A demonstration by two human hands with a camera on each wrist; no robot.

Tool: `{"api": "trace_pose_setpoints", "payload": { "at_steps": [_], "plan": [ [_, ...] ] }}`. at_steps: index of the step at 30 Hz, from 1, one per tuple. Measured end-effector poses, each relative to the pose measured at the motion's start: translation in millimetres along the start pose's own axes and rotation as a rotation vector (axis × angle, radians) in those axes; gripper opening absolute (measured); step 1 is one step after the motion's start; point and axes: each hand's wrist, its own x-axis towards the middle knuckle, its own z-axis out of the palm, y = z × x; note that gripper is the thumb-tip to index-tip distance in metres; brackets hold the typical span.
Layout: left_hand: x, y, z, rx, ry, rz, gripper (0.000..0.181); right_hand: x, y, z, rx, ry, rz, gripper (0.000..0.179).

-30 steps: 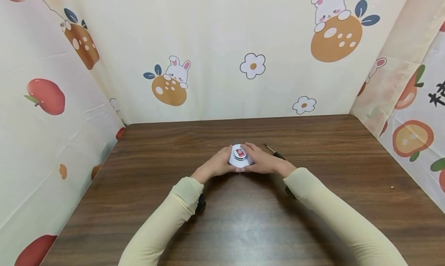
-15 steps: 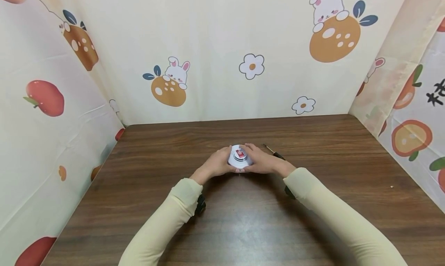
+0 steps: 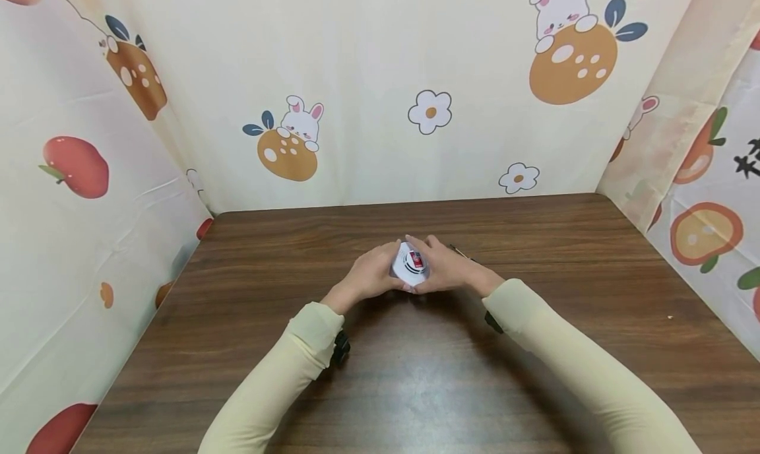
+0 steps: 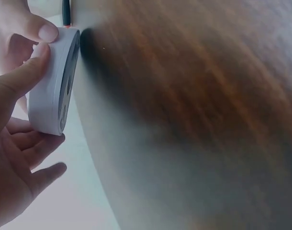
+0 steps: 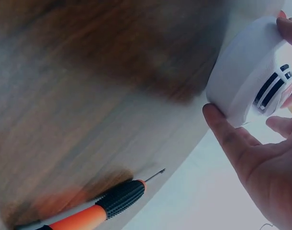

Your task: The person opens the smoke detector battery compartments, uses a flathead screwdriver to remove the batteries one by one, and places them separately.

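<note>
I see a printed curtain (image 3: pixel 368 130) behind a brown table (image 3: pixel 415 368). Above its far half, the left hand (image 3: pixel 373 270) and right hand (image 3: pixel 446 266) both grip a white disc (image 3: pixel 405 269), tilted between them; whether it touches wood, I can't tell. A screwdriver (image 5: pixel 121 199) lies just beyond the right hand. The disc's label (image 3: pixel 417 259) shows red.

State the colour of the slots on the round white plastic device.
The slots are black, clearest from the right wrist.
</note>
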Motion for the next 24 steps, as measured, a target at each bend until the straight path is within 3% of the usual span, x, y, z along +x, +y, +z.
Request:
{"api": "trace_pose_setpoints", "payload": {
  "at_steps": [5,10,16,24],
  "plan": [
    [1.0,4.3,-2.9,0.076,0.089,0.101,0.089,2.2,-2,-2,0.007,0.008,0.030,0.104],
    [1.7,7.0,-5.4,0.107,0.142,0.156,0.087,2.6,-2,-3,0.045,0.041,-0.014,0.096],
    [1.4,9.3,-9.7,0.076,0.146,0.154,0.087,2.1,0,-2,0.101,0.099,-0.086,0.092],
    [-0.3,7.5,-15.2,-0.040,0.141,0.121,0.083,2.6,8,2,0.181,0.125,-0.109,0.093]
  ]
}}
